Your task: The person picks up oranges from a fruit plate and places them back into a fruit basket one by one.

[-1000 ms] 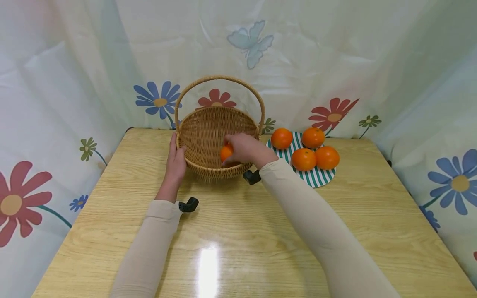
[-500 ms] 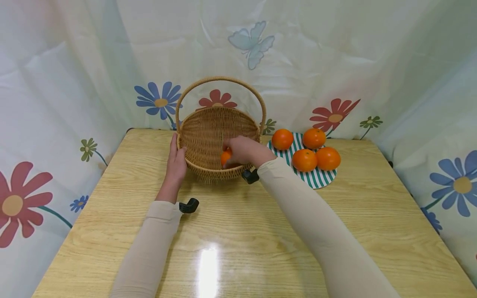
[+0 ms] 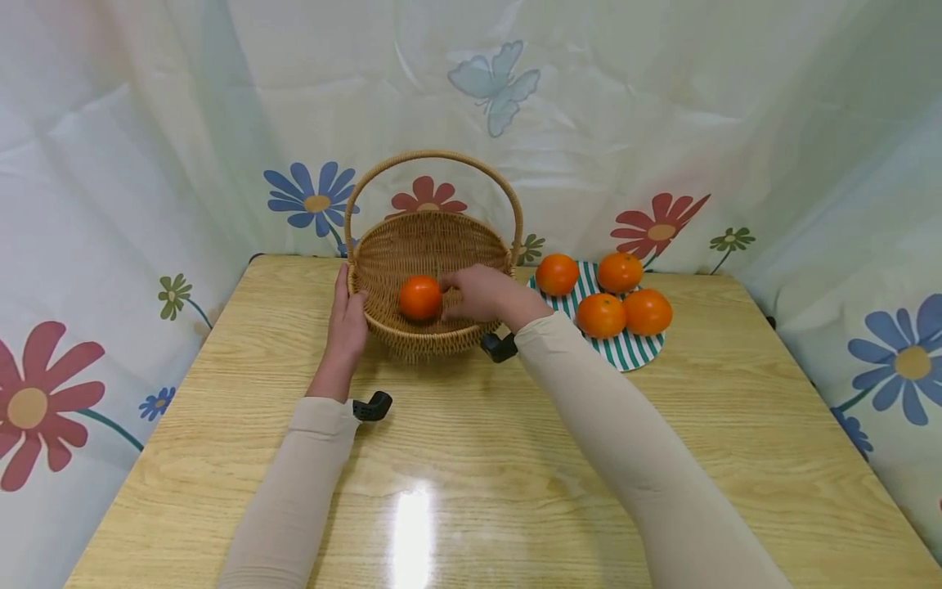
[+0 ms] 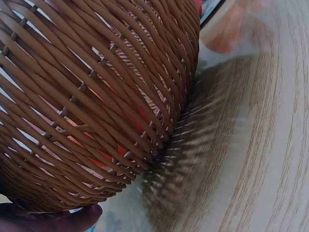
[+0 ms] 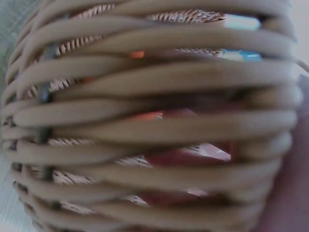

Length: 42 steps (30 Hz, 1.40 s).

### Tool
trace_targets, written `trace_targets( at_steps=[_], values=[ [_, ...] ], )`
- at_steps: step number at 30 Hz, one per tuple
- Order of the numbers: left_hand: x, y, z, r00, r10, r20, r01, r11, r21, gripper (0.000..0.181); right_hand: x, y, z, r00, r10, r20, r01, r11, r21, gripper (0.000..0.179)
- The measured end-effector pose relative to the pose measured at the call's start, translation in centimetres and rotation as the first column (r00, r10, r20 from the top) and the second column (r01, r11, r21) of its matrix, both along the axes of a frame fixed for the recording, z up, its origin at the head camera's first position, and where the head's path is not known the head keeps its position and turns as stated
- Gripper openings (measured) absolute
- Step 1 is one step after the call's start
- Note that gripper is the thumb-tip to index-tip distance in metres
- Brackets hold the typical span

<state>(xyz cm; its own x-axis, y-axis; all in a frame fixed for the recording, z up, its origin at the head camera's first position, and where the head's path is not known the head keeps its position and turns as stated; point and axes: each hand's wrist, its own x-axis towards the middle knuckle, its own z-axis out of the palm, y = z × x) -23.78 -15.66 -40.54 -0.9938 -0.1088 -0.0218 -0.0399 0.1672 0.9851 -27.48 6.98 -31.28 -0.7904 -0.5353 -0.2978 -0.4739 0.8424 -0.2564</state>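
Note:
A wicker basket (image 3: 427, 241) with a tall arched handle stands at the back of the table, its mouth facing me. One orange (image 3: 420, 298) lies inside on its floor. My left hand (image 3: 347, 327) holds the basket's left side, thumb at the rim; fingertips (image 4: 79, 218) show beside the weave in the left wrist view. Reaching in over the front right rim, my right hand (image 3: 482, 294) has its fingers spread loosely just right of the orange. In the right wrist view the woven wall (image 5: 159, 82) covers most of that hand.
Right of the basket, several oranges (image 3: 600, 316) sit on a round green-and-white striped mat (image 3: 636, 353). A flowered curtain (image 3: 589, 164) hangs right behind the wooden table (image 3: 471, 458). Each wrist carries a small black camera (image 3: 373, 406).
My right hand has let go of the orange, which has moved left into plain view inside the basket. The left hand keeps its place on the basket.

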Motion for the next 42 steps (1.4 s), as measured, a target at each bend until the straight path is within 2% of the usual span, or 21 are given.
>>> trace_targets(
  at_steps=[5, 13, 20, 23, 29, 35, 42],
  values=[
    [-0.1, 0.2, -0.3, 1.000, 0.011, -0.023, -0.010, 1.000, 0.009, 0.059, 0.2, 0.8, 0.1, 1.000, -0.003, -0.026, 0.002, 0.999, -0.035, 0.054],
    [0.0, 0.1, -0.2, 1.000, 0.001, -0.024, -0.001, 1.000, 0.001, 0.059, 0.9, 2.5, 0.4, 0.992, -0.021, -0.128, 0.002, 0.989, -0.147, 0.046],
    [0.5, 0.2, 1.0, 1.000, -0.018, 0.018, 0.017, 1.000, 0.022, 0.060, 1.9, 4.4, 0.7, 0.978, -0.053, -0.201, 0.002, 0.970, -0.244, 0.040],
    [0.5, 0.1, 1.0, 0.999, -0.020, 0.029, 0.019, 1.000, 0.021, 0.060, 2.4, 5.4, 0.9, 0.970, -0.088, -0.228, 0.019, 0.957, -0.289, 0.037],
    [0.0, -0.1, 0.0, 1.000, -0.005, 0.014, 0.005, 1.000, 0.019, 0.060, 3.1, 7.2, 0.9, 0.950, -0.161, -0.267, 0.057, 0.931, -0.360, 0.035],
    [0.1, 0.0, -0.3, 1.000, 0.006, -0.011, -0.006, 1.000, 0.019, 0.060, 3.2, 8.9, 0.4, 0.918, -0.216, -0.333, 0.075, 0.918, -0.389, 0.032],
    [0.1, 0.1, -0.2, 1.000, 0.000, -0.023, 0.001, 1.000, 0.022, 0.060, 3.1, 10.6, -0.1, 0.905, -0.276, -0.324, 0.135, 0.908, -0.396, 0.034]
  ],
)
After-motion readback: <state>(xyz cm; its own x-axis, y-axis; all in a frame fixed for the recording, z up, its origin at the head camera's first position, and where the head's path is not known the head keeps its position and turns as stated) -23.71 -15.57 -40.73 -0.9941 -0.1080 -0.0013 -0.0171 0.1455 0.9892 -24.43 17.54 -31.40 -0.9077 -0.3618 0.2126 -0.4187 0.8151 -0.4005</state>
